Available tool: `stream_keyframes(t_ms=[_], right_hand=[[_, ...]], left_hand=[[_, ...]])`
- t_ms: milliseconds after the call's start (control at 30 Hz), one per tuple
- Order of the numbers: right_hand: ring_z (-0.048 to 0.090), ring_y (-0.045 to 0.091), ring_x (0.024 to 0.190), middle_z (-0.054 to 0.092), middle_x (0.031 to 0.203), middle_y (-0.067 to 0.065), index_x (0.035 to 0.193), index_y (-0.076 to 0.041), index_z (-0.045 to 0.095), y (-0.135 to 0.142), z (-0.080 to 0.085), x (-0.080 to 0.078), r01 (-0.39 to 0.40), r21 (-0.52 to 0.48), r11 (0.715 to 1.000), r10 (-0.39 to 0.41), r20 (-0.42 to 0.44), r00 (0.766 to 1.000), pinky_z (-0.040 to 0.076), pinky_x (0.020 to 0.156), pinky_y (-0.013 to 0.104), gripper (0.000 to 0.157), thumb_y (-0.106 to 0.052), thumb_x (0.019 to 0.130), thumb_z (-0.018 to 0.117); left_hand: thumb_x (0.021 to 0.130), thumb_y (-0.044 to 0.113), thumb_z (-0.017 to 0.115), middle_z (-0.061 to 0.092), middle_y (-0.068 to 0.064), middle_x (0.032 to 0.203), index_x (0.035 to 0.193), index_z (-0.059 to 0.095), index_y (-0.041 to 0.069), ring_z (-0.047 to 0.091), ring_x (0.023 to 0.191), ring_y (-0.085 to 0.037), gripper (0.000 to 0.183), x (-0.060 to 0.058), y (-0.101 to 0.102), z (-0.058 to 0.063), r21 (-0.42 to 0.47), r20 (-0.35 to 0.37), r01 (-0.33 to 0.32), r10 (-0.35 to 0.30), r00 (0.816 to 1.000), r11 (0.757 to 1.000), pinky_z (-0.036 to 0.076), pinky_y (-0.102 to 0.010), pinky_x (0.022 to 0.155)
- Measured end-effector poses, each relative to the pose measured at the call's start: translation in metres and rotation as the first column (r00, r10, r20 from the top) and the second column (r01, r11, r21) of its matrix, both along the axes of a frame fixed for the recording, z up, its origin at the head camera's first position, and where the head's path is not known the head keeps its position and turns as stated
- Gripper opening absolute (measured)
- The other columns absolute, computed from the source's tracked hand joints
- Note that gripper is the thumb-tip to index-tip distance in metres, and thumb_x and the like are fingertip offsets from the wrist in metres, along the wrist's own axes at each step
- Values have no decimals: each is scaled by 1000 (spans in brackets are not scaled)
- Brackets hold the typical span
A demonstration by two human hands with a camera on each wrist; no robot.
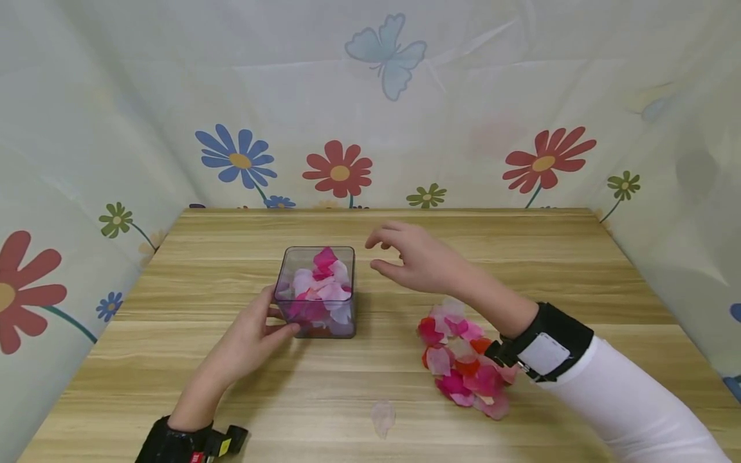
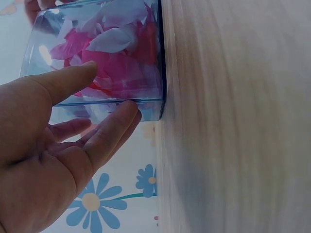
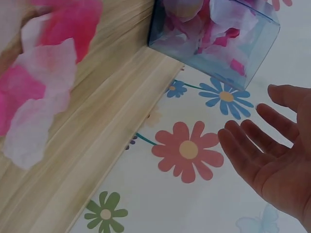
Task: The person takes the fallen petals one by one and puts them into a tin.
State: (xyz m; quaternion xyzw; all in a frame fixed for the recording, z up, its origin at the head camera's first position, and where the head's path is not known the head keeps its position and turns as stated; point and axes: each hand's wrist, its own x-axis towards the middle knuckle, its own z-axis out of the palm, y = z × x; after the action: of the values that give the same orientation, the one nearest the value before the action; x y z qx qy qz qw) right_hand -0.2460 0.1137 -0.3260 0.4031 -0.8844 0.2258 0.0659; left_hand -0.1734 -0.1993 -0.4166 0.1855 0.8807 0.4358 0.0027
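Note:
A clear plastic box (image 1: pixel 314 273) stands on the table, partly filled with pink, white and red artificial flower petals (image 1: pixel 321 289). At its near left corner my left hand (image 1: pixel 251 337) holds it, thumb on the front face and fingers along the left side, as the left wrist view shows the hand (image 2: pixel 53 141) doing. My right hand (image 1: pixel 419 257) hovers to the right of the box, fingers loosely bent and apart, holding nothing. Below that forearm lies a loose pile of petals (image 1: pixel 463 360), partly hidden by the wrist strap. The right wrist view shows the same bare hand (image 3: pixel 272 150).
One pale petal (image 1: pixel 383 418) lies alone near the front of the wooden table (image 1: pixel 231 270). Behind and at both sides hangs a white curtain (image 1: pixel 451 116) printed with flowers and a butterfly. Each wrist wears a black strap (image 1: pixel 556 341).

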Motion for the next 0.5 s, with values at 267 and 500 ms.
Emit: stream_keyframes(t_ms=[267,500], right_hand=[[64,19,90,64,105,1,108,-8,68,16,-4,6,145,162,976,-154,44,987,52,80,27,24,-22,90,74],[62,20,88,64,97,2,106,-9,69,29,-10,9,205,319,925,-246,94,965,52,78,31,24,-22,87,76]], left_hand=[[90,3,72,53,-12,119,141,36,1,60,104,-30,62,0,0,1,2,6,-3,3,1000,1000,54,-24,79],[90,3,72,53,-12,117,140,37,0,60,103,-30,61,0,1,1,-6,9,-6,6,1000,1000,54,-24,79]])
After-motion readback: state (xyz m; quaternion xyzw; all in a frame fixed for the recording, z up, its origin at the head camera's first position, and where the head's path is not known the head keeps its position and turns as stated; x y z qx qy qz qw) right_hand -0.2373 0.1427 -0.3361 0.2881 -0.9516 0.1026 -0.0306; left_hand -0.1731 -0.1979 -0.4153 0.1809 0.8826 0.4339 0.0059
